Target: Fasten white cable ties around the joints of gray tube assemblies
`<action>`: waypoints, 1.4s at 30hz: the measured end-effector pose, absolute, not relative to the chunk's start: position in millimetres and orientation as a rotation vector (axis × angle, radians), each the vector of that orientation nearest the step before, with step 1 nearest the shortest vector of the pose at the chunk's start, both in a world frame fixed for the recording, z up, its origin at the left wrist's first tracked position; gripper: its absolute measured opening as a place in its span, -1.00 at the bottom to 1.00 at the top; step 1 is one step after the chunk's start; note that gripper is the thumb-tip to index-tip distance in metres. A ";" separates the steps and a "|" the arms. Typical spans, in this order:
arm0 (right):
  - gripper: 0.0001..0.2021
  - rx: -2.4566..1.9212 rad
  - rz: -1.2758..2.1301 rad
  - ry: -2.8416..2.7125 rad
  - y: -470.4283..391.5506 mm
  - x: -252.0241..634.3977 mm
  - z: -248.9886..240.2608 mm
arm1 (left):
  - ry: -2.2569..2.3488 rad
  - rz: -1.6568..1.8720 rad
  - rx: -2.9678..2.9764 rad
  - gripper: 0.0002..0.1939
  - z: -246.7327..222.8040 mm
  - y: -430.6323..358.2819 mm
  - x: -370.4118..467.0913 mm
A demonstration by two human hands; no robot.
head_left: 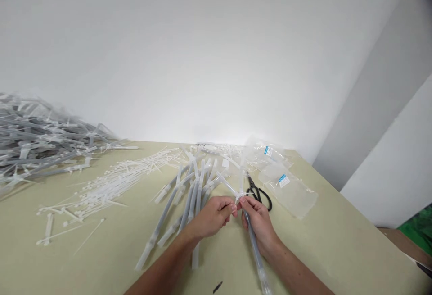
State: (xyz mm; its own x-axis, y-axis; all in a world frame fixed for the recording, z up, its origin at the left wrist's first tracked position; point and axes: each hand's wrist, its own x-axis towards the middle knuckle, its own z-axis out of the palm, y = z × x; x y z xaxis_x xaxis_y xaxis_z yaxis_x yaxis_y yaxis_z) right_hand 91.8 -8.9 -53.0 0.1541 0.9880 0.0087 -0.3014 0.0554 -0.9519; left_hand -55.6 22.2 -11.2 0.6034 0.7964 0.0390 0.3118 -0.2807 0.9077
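A clear and grey branched tube [255, 245] runs from the front edge of the view up to a Y-shaped joint. My right hand [256, 218] is closed around it just below the joint. Beside the joint, my left hand [218, 215] is pinched; what its fingertips hold is too small to make out. A white tie is wrapped around the joint. Black scissors [255, 191] lie just behind my right hand. Several similar tubes [195, 196] lie on the table to the left of my hands.
White cable ties [118, 180] are spread over the left of the yellowish table [337, 250]. A large heap of tubes [40, 142] stands at the far left. Clear plastic bags [293, 191] with blue labels lie at the back right. A small dark object [218, 287] lies near the front.
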 end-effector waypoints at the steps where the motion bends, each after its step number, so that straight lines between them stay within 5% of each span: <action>1: -0.68 -1.024 1.216 -0.867 -9.2 92.0 -53.1 | 0.907 0.623 1.852 -0.70 -11.6 22.9 -55.4; 11: -0.72 -0.962 1.332 -0.717 -10.0 94.2 -54.4 | 1.169 0.773 1.895 -0.54 -13.2 39.0 -64.4; 20: -0.78 -1.057 1.324 -0.701 -10.1 92.8 -58.2 | 1.642 1.195 1.814 -0.84 -27.6 66.3 -89.2; 29: -0.69 -1.174 1.336 -0.856 -8.5 93.9 -62.0 | 1.615 1.493 1.205 -0.75 -30.3 98.2 -111.8; 42: -0.60 -1.380 1.010 -1.178 -3.3 90.7 -76.6 | 1.876 1.302 1.136 -0.73 -29.2 126.8 -185.4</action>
